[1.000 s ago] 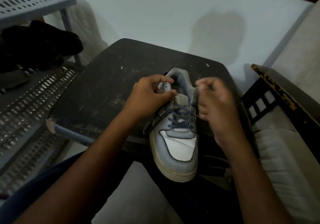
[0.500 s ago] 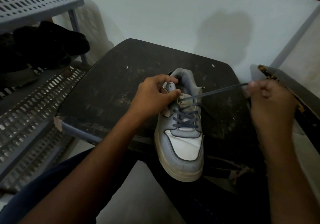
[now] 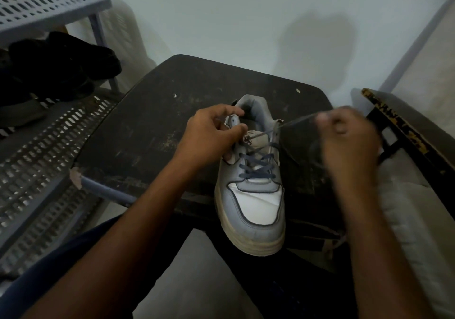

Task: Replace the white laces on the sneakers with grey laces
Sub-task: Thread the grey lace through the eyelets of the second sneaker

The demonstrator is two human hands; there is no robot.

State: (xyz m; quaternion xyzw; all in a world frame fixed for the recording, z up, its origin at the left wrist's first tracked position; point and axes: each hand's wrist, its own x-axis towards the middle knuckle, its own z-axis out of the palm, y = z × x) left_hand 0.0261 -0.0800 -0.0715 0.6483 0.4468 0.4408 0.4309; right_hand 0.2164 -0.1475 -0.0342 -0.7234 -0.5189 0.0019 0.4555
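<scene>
Pale, bare floor [image 3: 246, 18] surrounds a dark, scuffed surface [image 3: 152, 126] on which a single grey-and-white sneaker [image 3: 253, 203] stands, its toe jutting over the near edge toward the person. Left of the sneaker, a grey perforated plastic rack [image 3: 37, 146] carries dark footwear [image 3: 56, 64] on its middle shelf. Right of the sneaker, a black frame with worn, chipped paint [image 3: 403, 131] runs beside pale bedding [image 3: 413, 220]. The left hand [image 3: 211, 136] holds the sneaker's tongue, thumb and fingers curled in a pinching grip around its tip. The right hand [image 3: 347, 141], blurred, has its fingers closed in a grip on the end of the grey lace [image 3: 293, 124], which stretches taut from the top right eyelet; lower rows are already crossed with grey lace
</scene>
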